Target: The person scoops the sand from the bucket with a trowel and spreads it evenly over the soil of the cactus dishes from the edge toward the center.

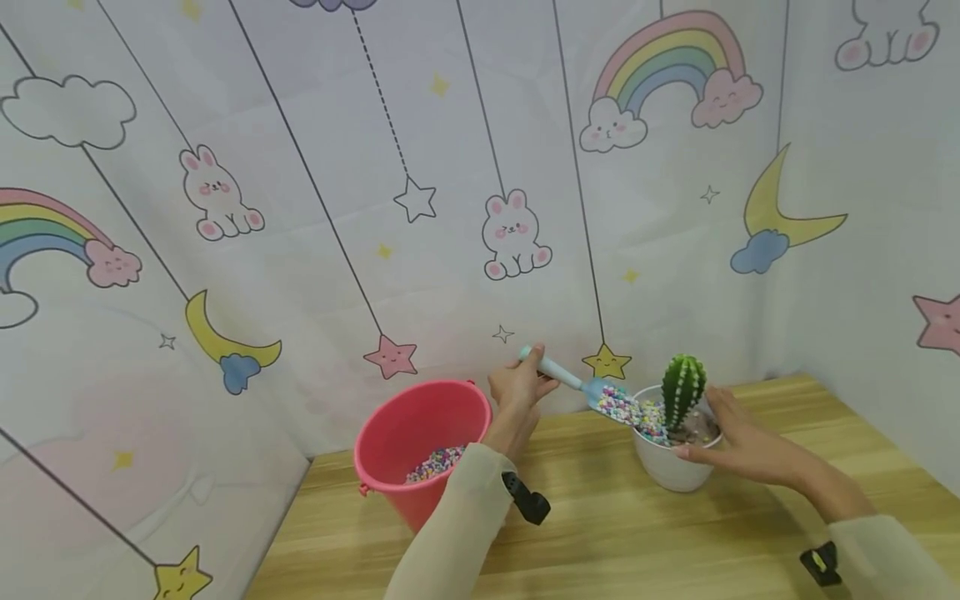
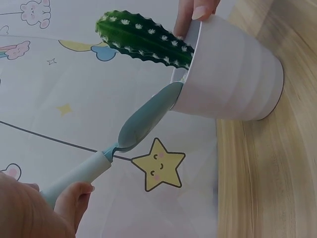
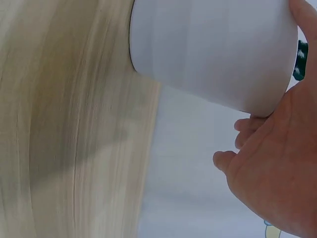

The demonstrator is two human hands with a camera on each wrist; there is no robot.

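My left hand (image 1: 517, 396) grips the scoop (image 1: 561, 374), its tip at the rim of the white pot (image 1: 670, 468) on the bench (image 1: 585, 525); my right hand (image 1: 761, 450) holds that pot. I judge this pouring; next calls for tipping the beads (image 1: 621, 405) gently beside the cactus (image 1: 683, 387).

Place: fabric-lined tabletop nook, home or studio unclear | Around: nursery-print cloth (image 1: 450, 292) with bunnies (image 1: 516, 240), rainbows (image 1: 671, 54), crescent moons (image 1: 765, 200) | Below: wood-grain table (image 1: 585, 517)

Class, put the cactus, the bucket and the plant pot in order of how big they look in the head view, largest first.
1. Pink bucket
2. White plant pot
3. Green cactus
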